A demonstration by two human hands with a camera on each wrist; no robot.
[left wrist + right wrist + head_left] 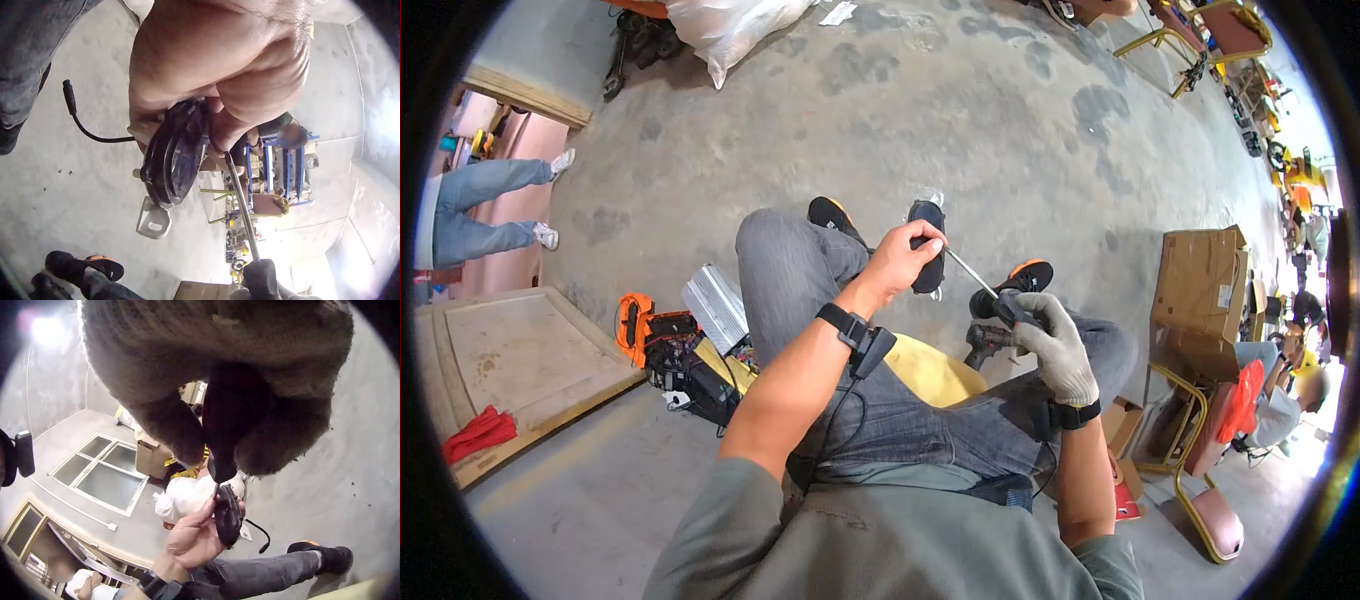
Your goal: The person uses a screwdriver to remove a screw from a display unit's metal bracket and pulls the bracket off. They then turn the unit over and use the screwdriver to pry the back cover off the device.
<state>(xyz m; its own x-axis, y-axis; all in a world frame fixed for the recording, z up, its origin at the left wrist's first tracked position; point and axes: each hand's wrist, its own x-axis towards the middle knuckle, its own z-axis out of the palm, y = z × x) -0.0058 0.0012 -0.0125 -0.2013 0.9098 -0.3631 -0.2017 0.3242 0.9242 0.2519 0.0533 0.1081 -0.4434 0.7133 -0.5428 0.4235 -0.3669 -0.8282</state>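
Observation:
My bare left hand point(900, 262) grips a dark oval housing point(175, 153) with a glossy face. From it a short black cable point(103, 134) trails to a plug end, and a pale bracket point(153, 220) shows at its lower end. My right hand point(1052, 350), in a light knit glove, holds a screwdriver by its dark handle point(228, 419). The metal shaft point(242, 203) slants across to the housing's edge, its tip right at the left fingertips. In the right wrist view the glove fills the top and hides part of the handle.
Below my hands lie a yellow surface point(915, 368) and a pistol-shaped power tool point(988, 342). Orange and black equipment point(675, 345) and a finned silver box point(715, 308) sit by my left knee. Cardboard boxes point(1195, 280) and a chair point(1215, 510) stand right; another person's legs point(495, 210) show left.

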